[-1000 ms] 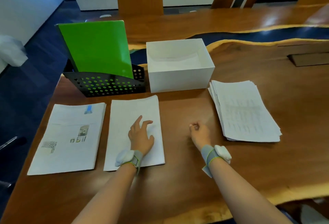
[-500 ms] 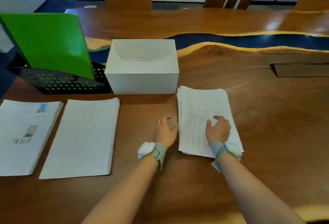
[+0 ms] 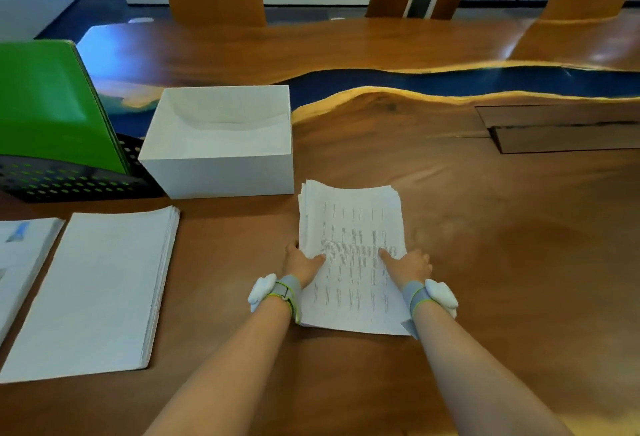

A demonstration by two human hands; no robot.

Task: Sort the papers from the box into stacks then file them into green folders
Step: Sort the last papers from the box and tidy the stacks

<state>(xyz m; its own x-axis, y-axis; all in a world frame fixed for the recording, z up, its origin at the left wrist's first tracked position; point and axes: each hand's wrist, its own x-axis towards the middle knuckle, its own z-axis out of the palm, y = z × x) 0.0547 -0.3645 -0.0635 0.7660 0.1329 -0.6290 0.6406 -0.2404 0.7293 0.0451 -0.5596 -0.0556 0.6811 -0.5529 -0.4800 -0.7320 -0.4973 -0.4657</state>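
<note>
A loose stack of printed papers (image 3: 349, 227) lies on the wooden table in front of the white box (image 3: 221, 172). My left hand (image 3: 301, 262) grips the stack's left edge, thumb on top. My right hand (image 3: 410, 264) grips its right edge the same way; the fingers of both are hidden under the sheets. Two more stacks lie to the left: a plain white stack (image 3: 100, 290) and a stack with pictures (image 3: 17, 255) at the frame edge. Green folders (image 3: 48, 106) stand in a black perforated rack (image 3: 69, 182) at the far left.
The white box stands open, a curled sheet lining its inside. A blue resin strip (image 3: 450, 80) runs across the table behind it. A recessed panel (image 3: 561, 130) sits in the table at the right. Chair backs stand beyond the far edge.
My left hand left the middle stack and both hands came to the right-hand stack. They now hold it by its two side edges. The view has swung right.
</note>
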